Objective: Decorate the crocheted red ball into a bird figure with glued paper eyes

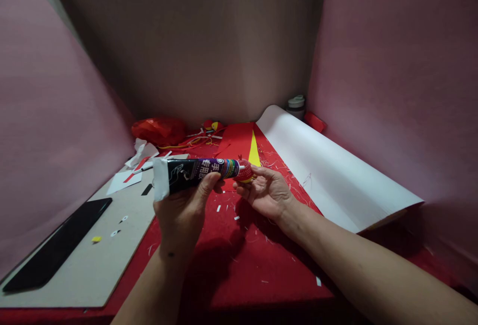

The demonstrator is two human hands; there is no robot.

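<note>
My left hand [188, 203] is wrapped round a tube of craft glue [192, 171], dark with a purple printed end and a white crimped tail. The tube lies level in the air, its thin white nozzle pointing right. At the nozzle's tip is a small round red and yellow craft piece [245, 169], with a little red tuft on top. My right hand [271, 190] pinches that piece between thumb and fingers, which partly hide it. Nozzle and piece appear to touch, though I cannot tell for sure.
At left a grey board [123, 255] bears a black flat slab [59, 245], paper eyes [115, 234] and a yellow scrap [96, 239]. Behind are a red plastic bag [159, 131] and red sheets [239, 138]. A large white paper roll [328, 165] lies at right, near a lidded cup [296, 106].
</note>
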